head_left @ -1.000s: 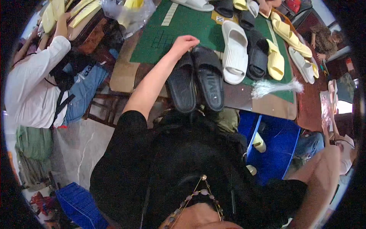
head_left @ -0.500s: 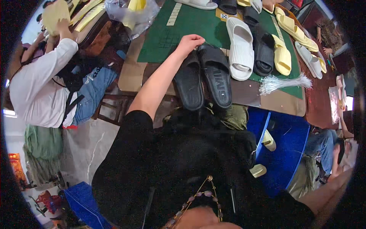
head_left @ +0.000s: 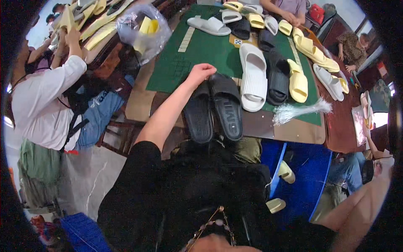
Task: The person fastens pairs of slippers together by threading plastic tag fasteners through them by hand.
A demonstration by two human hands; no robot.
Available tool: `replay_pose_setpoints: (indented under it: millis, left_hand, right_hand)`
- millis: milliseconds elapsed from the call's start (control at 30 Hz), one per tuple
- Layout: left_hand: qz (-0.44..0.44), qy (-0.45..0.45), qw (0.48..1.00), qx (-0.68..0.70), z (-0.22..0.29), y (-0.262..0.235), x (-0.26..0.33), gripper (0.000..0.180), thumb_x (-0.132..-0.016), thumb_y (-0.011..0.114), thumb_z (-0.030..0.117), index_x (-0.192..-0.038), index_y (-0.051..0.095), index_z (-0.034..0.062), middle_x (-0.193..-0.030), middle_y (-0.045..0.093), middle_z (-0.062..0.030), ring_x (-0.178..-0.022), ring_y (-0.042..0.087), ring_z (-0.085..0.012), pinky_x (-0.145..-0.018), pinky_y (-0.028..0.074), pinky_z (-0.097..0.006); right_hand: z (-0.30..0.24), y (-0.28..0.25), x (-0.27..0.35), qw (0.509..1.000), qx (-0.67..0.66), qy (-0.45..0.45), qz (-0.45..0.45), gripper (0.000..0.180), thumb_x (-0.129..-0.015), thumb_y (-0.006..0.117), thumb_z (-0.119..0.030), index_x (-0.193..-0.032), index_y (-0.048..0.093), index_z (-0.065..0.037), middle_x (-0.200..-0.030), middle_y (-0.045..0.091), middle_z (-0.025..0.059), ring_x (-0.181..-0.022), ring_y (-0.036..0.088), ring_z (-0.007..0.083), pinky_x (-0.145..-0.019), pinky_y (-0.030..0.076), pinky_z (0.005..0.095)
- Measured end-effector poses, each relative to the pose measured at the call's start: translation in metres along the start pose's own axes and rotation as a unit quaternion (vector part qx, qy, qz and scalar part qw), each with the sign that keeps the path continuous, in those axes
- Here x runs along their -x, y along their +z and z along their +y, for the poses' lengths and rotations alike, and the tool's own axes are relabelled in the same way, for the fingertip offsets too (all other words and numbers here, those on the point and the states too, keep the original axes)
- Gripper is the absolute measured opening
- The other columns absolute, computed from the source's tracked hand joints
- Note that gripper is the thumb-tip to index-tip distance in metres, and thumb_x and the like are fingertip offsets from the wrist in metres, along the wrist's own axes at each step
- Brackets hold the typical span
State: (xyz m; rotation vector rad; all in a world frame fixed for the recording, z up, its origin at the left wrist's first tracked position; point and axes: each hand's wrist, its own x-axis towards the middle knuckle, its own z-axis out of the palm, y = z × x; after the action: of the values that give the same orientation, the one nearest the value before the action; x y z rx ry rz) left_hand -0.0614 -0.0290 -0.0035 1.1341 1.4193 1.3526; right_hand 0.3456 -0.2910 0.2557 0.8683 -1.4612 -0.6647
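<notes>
Left grip (head_left: 200, 74), fingertips together, at far ends of two black slippers (head_left: 226, 111), left of one white bundle (head_left: 300, 111)

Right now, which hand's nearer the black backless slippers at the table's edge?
Your left hand, by the slippers, at their toes; your right forearm is far right of them, its hand unclear.

Count check. Black sandals (head_left: 227, 119) under the wearer's left hand (head_left: 202, 73): 2. Next row to their right: 1 white slipper (head_left: 254, 84), 1 black slipper (head_left: 278, 86), 1 yellow slipper (head_left: 298, 88). Bundle of white ties (head_left: 300, 112): 1. Pale strips (head_left: 187, 40) on the green mat (head_left: 210, 50): 2. Plastic bag (head_left: 126, 31), upper left: 1. Blue bins (head_left: 310, 172): 2. Pale yellow slippers (head_left: 286, 172) at the right-hand bin: 2. Far-side slippers (head_left: 240, 28) overlap, no firm count.
</notes>
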Motion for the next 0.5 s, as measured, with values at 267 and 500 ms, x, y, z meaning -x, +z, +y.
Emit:
replay_pose_setpoints:
  millis: [267, 500]
  left_hand:
    - [-0.013, 0.01, 1.0, 0.012, 0.003, 0.002, 0.002, 0.017, -0.083, 0.067, 0.017, -0.091, 0.066, 0.0021, -0.074, 0.06, 0.003, -0.064, 0.049, -0.005, -0.058, 0.04, -0.021]
    - [0.006, 0.025, 1.0, 0.015, 0.003, 0.002, 0.0, 0.014, -0.082, 0.068, 0.017, -0.087, 0.067, 0.0039, -0.071, 0.06, 0.0032, -0.062, 0.05, -0.0055, -0.056, 0.039, -0.021]
  right_hand:
    - [0.0, -0.004, 0.004, 0.999, -0.013, 0.017, 0.027, 0.028, -0.091, 0.055, -0.017, -0.111, 0.06, 0.001, -0.117, 0.061, 0.0154, -0.11, 0.056, 0.0262, -0.093, 0.046, 0.0459]
    - [0.002, -0.007, 0.005, 0.998, -0.027, 0.038, 0.044, 0.028, -0.091, 0.054, -0.017, -0.111, 0.06, 0.0, -0.117, 0.061, 0.0154, -0.11, 0.056, 0.026, -0.094, 0.046, 0.0458]
